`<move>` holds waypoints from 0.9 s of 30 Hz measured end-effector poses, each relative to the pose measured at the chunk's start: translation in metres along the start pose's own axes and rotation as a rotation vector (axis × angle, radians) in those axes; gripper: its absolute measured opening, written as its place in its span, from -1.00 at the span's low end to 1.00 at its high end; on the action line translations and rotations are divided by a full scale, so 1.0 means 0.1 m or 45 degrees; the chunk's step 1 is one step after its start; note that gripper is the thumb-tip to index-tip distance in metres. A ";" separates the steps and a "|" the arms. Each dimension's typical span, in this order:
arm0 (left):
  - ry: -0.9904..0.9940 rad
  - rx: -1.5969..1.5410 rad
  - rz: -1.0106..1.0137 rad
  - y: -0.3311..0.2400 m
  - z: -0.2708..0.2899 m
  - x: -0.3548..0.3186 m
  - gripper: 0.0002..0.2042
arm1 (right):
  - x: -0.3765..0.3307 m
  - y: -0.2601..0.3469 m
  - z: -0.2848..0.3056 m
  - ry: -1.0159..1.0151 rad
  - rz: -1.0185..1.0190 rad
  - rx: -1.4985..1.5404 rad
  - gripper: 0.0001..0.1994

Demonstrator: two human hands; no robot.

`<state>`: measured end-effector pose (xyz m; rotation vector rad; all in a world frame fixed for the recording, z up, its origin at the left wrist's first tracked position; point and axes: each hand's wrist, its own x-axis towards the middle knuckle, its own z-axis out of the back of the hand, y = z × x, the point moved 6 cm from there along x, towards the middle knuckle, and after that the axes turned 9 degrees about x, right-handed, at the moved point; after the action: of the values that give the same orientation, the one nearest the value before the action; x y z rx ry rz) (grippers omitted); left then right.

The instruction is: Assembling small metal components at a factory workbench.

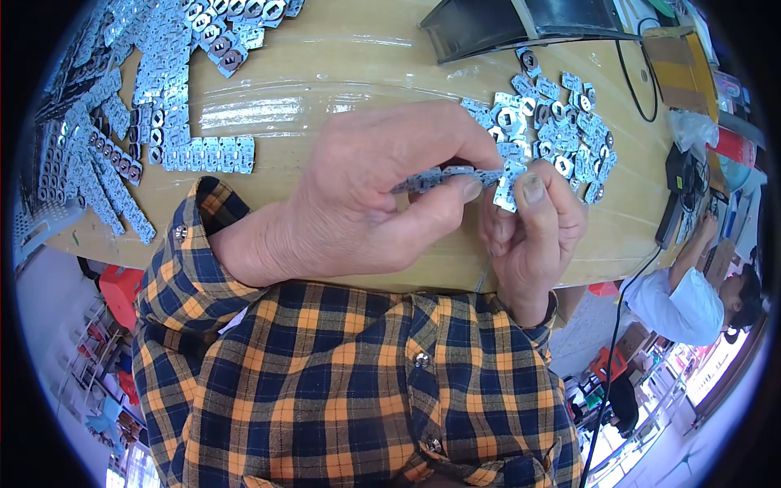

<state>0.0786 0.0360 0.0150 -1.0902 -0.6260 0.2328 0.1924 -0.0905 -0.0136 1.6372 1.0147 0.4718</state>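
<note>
A strip of small circuit boards [431, 176] is pinched edge-on between the thumb and fingers of my left hand [366, 191]. My right hand [538, 224] grips a small circuit board [506, 189] at the strip's right end, its thumb pressed on the board's face. The two pieces meet between my fingertips; I cannot tell whether they are still joined. Just beyond my right hand lies a loose pile of single boards [569, 122], several with round metal holders. The strip's left part is hidden by my left hand.
Joined board panels [167, 98] cover the table's left side, some stacked at angles. A dark open bin [521, 24] stands at the back. Clear tape runs over the yellowish tabletop [325, 73]. A black cable [651, 73] hangs at the right, where another person [683, 301] sits.
</note>
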 end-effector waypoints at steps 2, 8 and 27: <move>0.004 0.008 -0.028 0.00 -0.01 -0.01 -0.81 | -0.01 0.00 -0.01 -0.031 0.001 -0.027 -0.73; 0.081 0.111 -0.042 0.02 -0.01 -0.01 -0.80 | -0.02 0.01 -0.02 -0.111 -0.004 -0.158 -0.74; 0.174 -0.513 0.564 0.24 -0.09 -0.04 -0.81 | -0.03 0.25 0.03 -0.043 0.241 -0.835 -0.83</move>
<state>0.0836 0.0381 -0.0108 -1.6181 -0.3061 0.4217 0.2019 -0.0954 0.0090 1.1417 0.5867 0.8037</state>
